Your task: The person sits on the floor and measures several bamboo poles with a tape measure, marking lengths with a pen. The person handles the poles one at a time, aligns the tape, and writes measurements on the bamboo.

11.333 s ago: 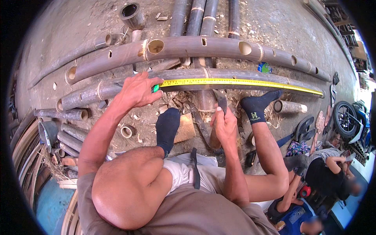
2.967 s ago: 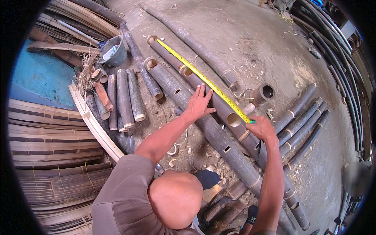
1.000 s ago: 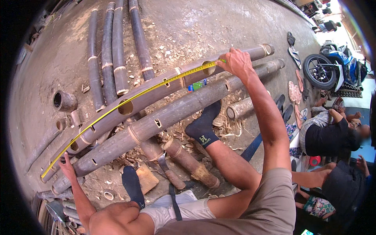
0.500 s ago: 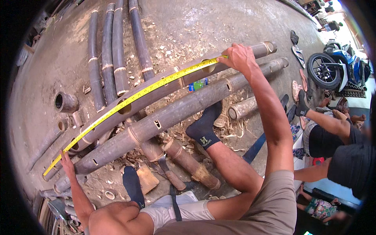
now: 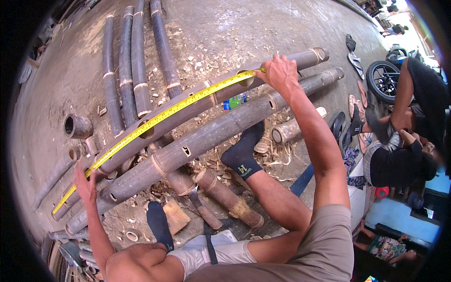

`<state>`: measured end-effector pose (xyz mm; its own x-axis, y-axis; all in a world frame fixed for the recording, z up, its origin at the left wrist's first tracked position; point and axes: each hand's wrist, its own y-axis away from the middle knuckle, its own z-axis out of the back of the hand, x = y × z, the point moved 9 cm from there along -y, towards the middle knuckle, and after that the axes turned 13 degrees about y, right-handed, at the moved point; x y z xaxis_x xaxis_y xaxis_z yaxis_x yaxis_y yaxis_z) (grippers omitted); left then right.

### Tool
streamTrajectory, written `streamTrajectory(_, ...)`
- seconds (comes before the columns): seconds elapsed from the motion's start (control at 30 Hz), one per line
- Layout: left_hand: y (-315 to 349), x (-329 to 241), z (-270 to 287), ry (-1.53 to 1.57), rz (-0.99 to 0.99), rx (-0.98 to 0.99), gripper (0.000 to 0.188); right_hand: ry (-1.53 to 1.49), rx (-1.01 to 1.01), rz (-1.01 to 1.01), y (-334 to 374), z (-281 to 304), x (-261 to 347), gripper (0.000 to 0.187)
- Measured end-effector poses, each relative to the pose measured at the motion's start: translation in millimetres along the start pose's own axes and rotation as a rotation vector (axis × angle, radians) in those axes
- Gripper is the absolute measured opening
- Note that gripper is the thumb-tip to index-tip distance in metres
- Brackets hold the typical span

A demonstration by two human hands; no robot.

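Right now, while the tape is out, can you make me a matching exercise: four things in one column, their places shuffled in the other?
Things
1. yellow tape
2. left hand
3. right hand
4. short bamboo piece with a dark inside

Places
A. at the tape's right end, beside a large round hole
B. on the floor, left of the four long dark poles
C. stretched along the farther holed bamboo pole
D. at the tape, nearer its left end

Pairs: 1-C, 2-D, 3-A, 4-B
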<state>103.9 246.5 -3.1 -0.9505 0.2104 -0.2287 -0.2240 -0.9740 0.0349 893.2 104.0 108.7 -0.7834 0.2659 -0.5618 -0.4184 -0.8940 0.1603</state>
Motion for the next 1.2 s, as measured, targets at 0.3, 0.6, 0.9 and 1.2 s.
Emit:
streamTrajectory(0.3, -8.0, -267.0, -28.1, 0.037, -0.481, 0.274, 0.122, -0.018, -0.098, -0.028, 5.0, -13.0, -4.8, 0.050)
streamTrajectory(0.6, 0.1, -248.5, -36.2, 0.029, -0.503, 0.230, 0.119, -0.048, -0.014, -0.063, 17.4, -13.2, 4.5, 0.051)
streamTrajectory(0.9, 6.1, -195.7, -30.9, 0.022, -0.455, 0.163, 0.117, -0.122, -0.338, -0.125, 36.4, -1.3, 45.7, 0.043)
streamTrajectory(1.2, 2.7, -191.2, -34.2, 0.036, -0.448, 0.169, 0.118, -0.121, -0.153, -0.065, 19.1, 4.6, 49.3, 0.050)
